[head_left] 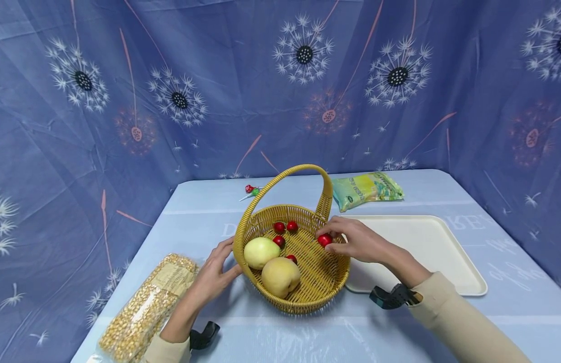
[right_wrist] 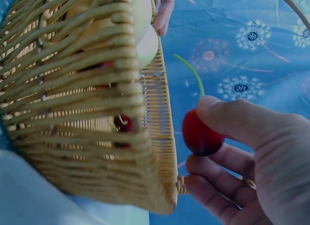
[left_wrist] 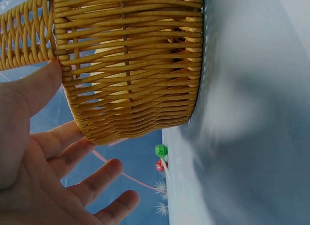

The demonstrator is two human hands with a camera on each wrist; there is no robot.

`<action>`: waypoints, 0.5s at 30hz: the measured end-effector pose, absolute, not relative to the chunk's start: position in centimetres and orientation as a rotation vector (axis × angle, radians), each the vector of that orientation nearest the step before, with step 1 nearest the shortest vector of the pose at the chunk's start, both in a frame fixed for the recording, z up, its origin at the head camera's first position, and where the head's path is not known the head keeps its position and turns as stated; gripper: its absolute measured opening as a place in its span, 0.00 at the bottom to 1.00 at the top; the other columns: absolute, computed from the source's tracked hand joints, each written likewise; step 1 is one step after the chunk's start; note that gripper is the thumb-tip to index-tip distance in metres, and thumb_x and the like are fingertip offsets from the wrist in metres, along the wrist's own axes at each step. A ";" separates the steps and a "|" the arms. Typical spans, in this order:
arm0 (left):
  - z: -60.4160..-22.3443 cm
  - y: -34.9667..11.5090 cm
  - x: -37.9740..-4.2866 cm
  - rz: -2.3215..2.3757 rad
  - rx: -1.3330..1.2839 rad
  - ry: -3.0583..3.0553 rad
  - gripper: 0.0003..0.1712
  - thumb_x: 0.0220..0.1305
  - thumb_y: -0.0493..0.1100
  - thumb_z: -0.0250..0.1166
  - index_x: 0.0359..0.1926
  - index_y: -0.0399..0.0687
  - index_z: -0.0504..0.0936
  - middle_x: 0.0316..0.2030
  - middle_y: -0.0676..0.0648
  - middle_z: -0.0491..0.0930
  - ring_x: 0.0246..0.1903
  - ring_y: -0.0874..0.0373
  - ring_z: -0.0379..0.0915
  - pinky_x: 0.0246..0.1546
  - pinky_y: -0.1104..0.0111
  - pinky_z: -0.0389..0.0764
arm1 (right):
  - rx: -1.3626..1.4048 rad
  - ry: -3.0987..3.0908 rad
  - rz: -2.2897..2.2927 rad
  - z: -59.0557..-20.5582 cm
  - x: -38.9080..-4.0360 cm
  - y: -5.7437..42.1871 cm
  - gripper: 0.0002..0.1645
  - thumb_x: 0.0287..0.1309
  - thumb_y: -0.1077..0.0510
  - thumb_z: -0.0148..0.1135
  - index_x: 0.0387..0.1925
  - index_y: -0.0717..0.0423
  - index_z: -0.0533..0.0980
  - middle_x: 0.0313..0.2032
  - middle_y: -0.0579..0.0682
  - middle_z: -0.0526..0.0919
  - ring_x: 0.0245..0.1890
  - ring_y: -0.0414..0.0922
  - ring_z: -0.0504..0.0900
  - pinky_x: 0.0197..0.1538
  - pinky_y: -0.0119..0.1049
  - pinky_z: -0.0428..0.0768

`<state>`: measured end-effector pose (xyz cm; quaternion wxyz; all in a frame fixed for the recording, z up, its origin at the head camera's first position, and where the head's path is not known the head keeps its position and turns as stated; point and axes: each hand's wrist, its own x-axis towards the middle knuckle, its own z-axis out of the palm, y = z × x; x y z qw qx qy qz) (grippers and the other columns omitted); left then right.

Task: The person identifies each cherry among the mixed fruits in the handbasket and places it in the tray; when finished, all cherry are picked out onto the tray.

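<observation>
- Pinches a glossy, round red cherry [head_left: 324, 240] between thumb and fingers of the right hand [head_left: 353, 240], over the right part of a round, yellow-brown wicker basket [head_left: 303, 306].
- Touches the basket's left side with loosely extended fingers of the unclenched left hand [head_left: 213, 276].
- Shows four more red cherries [head_left: 278, 241] inside, near a pale-green oval fruit [head_left: 261, 253] and a rounded yellow fruit [head_left: 281, 277].

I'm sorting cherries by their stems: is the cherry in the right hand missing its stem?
No, a green stem rises from the cherry that the right hand holds.
</observation>
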<state>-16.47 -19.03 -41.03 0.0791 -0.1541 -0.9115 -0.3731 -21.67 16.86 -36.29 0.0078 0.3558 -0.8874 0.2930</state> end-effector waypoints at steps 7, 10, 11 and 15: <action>-41.0 -19.1 -16.4 -1.104 -0.473 -2.724 0.34 0.58 0.53 0.66 0.64 0.51 0.70 0.68 0.46 0.63 0.68 0.42 0.55 0.64 0.39 0.60 | 1.005 -2.636 0.966 -37.0 -21.5 18.6 0.19 0.53 0.52 0.68 0.47 0.48 0.80 0.41 0.39 0.79 0.38 0.36 0.77 0.38 0.32 0.79; -41.0 -19.1 -16.4 -1.107 -0.476 -2.722 0.33 0.58 0.52 0.66 0.64 0.51 0.70 0.68 0.46 0.63 0.68 0.42 0.55 0.64 0.39 0.60 | 0.954 -2.588 0.959 -37.5 -21.5 19.3 0.19 0.52 0.52 0.68 0.47 0.49 0.80 0.40 0.40 0.79 0.37 0.35 0.78 0.36 0.31 0.79; -41.0 -19.1 -16.4 -1.107 -0.477 -2.722 0.33 0.58 0.52 0.66 0.64 0.51 0.70 0.68 0.46 0.63 0.68 0.42 0.55 0.64 0.39 0.60 | 0.933 -2.577 0.955 -37.6 -21.5 19.6 0.19 0.52 0.52 0.69 0.47 0.49 0.80 0.40 0.40 0.79 0.37 0.36 0.78 0.34 0.31 0.78; -41.0 -19.1 -16.4 -1.104 -0.482 -2.719 0.33 0.58 0.51 0.66 0.64 0.50 0.70 0.68 0.46 0.63 0.68 0.42 0.55 0.64 0.39 0.59 | 0.822 -2.567 0.937 -38.0 -21.3 20.6 0.18 0.51 0.55 0.70 0.46 0.48 0.80 0.39 0.41 0.79 0.35 0.40 0.78 0.30 0.27 0.76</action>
